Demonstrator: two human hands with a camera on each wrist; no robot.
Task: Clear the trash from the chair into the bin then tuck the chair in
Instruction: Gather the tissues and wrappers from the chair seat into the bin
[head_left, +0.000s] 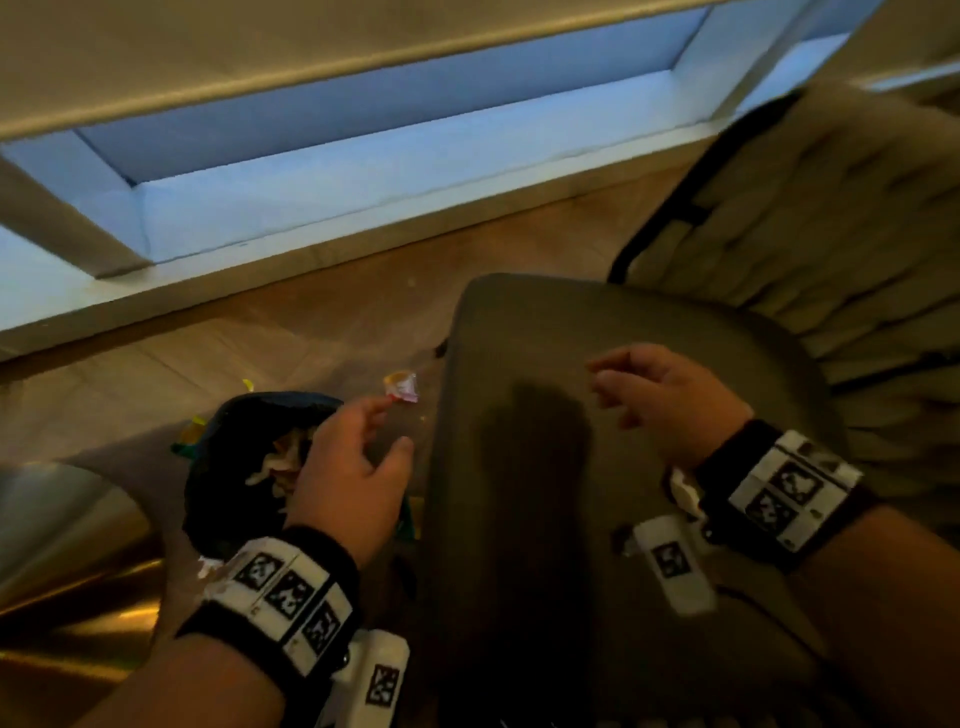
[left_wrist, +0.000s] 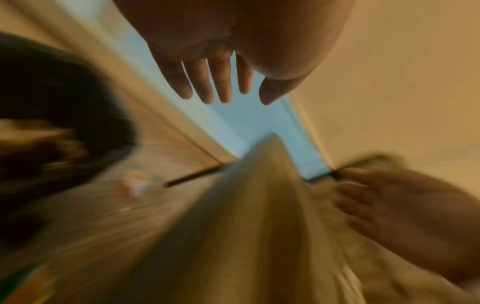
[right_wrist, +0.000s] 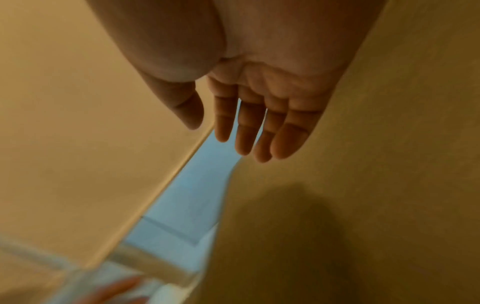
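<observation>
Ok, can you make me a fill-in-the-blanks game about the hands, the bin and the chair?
1. Both hands, the left hand and the right hand, are holding ____.
2. The small wrapper lies on the ____.
3. The bin has a ____ bag inside.
4. The right hand is above the chair ____.

Missing words: nothing; floor; black; seat

One chair (head_left: 571, 467), one bin (head_left: 234, 467), one wrapper (head_left: 401, 387) on floor, two hands
</observation>
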